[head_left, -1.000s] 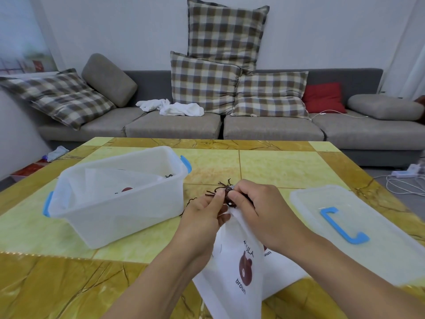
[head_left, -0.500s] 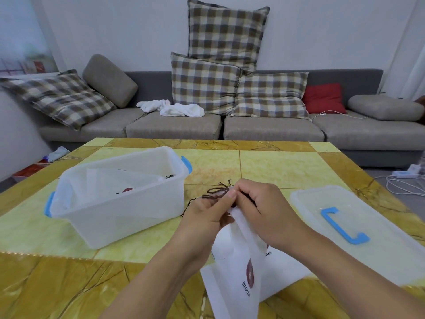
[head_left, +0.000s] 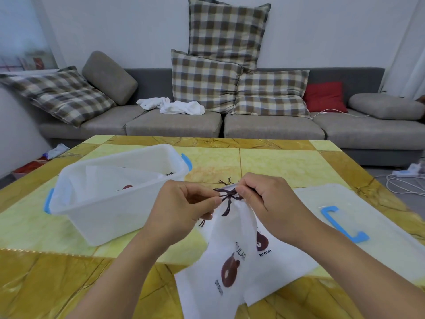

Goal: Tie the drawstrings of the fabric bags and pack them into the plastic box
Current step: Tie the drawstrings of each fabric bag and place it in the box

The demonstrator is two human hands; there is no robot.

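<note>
A white fabric bag (head_left: 227, 256) with a brown bear print hangs from both hands above the table, its mouth gathered. My left hand (head_left: 181, 210) pinches one end of the dark brown drawstring (head_left: 226, 196). My right hand (head_left: 269, 201) pinches the cord at the gathered mouth. Under it lies another white bag (head_left: 278, 268), flat on the table. The translucent plastic box (head_left: 110, 203) with blue handles stands to the left and holds at least one white bag (head_left: 119, 180).
The box lid (head_left: 368, 217) with a blue handle lies on the table to the right. The yellow marble table (head_left: 264, 166) stretches toward a grey sofa (head_left: 264, 127) with checked cushions. Cables and a power strip (head_left: 407, 174) lie on the floor at the right.
My hands have drawn slightly apart, pulling the drawstring taut between them. The bag has turned so that its bear print faces me more fully.
</note>
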